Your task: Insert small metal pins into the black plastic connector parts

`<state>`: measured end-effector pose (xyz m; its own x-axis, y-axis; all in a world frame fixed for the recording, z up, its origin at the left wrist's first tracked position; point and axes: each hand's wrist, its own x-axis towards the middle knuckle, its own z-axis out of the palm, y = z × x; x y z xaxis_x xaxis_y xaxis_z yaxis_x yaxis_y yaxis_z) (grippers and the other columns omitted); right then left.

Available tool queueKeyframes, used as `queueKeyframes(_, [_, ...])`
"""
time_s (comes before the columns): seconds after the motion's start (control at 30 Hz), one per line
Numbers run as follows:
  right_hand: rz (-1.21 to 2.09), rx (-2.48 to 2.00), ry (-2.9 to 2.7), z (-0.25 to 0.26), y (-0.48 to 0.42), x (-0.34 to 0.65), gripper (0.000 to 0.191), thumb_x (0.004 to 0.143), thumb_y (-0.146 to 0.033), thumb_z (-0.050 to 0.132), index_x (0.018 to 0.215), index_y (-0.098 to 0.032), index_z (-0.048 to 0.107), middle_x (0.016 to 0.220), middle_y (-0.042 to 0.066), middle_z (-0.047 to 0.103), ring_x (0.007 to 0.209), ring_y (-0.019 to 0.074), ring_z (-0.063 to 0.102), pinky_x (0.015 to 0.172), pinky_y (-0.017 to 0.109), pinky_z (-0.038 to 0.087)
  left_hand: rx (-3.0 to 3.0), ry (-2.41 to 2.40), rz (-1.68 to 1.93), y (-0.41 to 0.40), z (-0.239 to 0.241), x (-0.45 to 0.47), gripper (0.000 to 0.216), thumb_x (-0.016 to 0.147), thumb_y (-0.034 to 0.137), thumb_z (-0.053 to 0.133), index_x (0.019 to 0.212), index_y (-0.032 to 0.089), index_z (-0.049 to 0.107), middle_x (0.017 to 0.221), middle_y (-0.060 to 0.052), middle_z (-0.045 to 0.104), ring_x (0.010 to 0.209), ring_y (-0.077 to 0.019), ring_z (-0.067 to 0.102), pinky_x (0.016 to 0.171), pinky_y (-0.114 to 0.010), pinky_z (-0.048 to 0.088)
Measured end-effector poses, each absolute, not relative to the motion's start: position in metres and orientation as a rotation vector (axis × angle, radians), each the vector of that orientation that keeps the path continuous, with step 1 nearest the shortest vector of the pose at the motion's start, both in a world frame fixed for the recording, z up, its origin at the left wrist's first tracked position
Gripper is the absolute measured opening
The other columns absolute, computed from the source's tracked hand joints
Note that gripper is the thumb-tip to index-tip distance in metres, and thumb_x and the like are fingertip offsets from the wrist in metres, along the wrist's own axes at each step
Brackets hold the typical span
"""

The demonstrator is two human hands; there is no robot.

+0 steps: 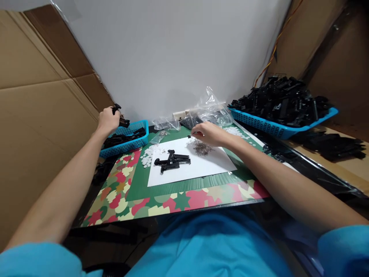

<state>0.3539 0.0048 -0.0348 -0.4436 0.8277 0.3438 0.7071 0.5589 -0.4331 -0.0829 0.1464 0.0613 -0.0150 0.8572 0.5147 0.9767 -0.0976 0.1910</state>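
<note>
My left hand (108,121) is closed around one or more black plastic parts (116,108), raised over the small blue basket (144,132) at the left. More black parts (122,137) lie in that basket. Above the far edge of a white paper sheet (198,169), my right hand (210,134) has its fingers pinched together. A tiny dark piece (189,136) shows at the fingertips, too small to name. Just below this hand is a pile of tiny brownish pieces (202,148). Several black plastic parts (171,161) rest in a loose group on the paper's left half.
White discs (147,157) lie left of the paper, with more discs (238,132) at the right. Clear plastic bags (211,109) sit against the grey wall. A large blue basket (284,130) heaped with black parts stands at right. Cardboard (37,115) walls the left side.
</note>
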Motion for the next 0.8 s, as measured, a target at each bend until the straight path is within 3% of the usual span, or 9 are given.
queueKeyframes(0.17, [0.294, -1.230, -2.314, -0.031, 0.000, 0.353, 0.029, 0.105, -0.033, 0.057, 0.109, -0.019, 0.083, 0.099, 0.013, 0.079, 0.081, 0.0231, 0.067, 0.074, 0.037, 0.042, -2.304, -1.748, -0.920, 0.048, 0.039, -0.081, 0.034, 0.104, 0.038, 0.051, 0.095, 0.012, 0.070, 0.094, -0.004, 0.071, 0.086, -0.0173, 0.060, 0.084, -0.030, 0.046])
queueKeyframes(0.3, [0.275, -1.204, -2.375, -0.034, 0.000, 0.351, 0.030, 0.105, -0.031, 0.055, 0.110, -0.019, 0.083, 0.100, 0.013, 0.080, 0.079, 0.0218, 0.068, 0.070, 0.036, 0.041, -2.526, -1.851, -1.074, -0.025, -0.011, -0.075, 0.035, 0.102, 0.051, 0.052, 0.097, 0.019, 0.067, 0.087, -0.003, 0.069, 0.083, -0.0217, 0.063, 0.077, -0.031, 0.048])
queueKeyframes(0.4, [0.278, -1.207, -2.378, -0.040, 0.003, 0.350, 0.029, 0.105, -0.030, 0.056, 0.108, -0.019, 0.083, 0.097, 0.013, 0.080, 0.074, 0.0211, 0.066, 0.068, 0.035, 0.040, -2.489, -1.911, -1.089, -0.053, -0.044, -0.069, 0.039, 0.103, 0.056, 0.049, 0.104, 0.021, 0.065, 0.096, -0.005, 0.071, 0.087, -0.0239, 0.064, 0.080, -0.034, 0.049])
queueKeyframes(0.6, [0.314, -1.279, -2.338, -0.050, 0.008, 0.339, 0.023, 0.098, -0.029, 0.065, 0.106, -0.019, 0.084, 0.091, 0.012, 0.077, 0.070, 0.0203, 0.063, 0.065, 0.035, 0.038, -2.462, -1.853, -0.989, -0.064, -0.070, -0.064, 0.041, 0.106, 0.054, 0.042, 0.123, 0.023, 0.063, 0.130, -0.010, 0.069, 0.116, -0.0295, 0.065, 0.103, -0.040, 0.048])
queueKeyframes(0.8, [0.384, -1.296, -2.277, -0.057, 0.017, 0.321, 0.019, 0.091, -0.031, 0.074, 0.101, -0.019, 0.085, 0.088, 0.011, 0.076, 0.071, 0.0208, 0.064, 0.066, 0.034, 0.040, -2.548, -1.815, -0.784, -0.065, -0.068, -0.070, 0.034, 0.102, 0.055, 0.054, 0.118, 0.026, 0.065, 0.133, -0.007, 0.064, 0.120, -0.0299, 0.063, 0.109, -0.043, 0.046])
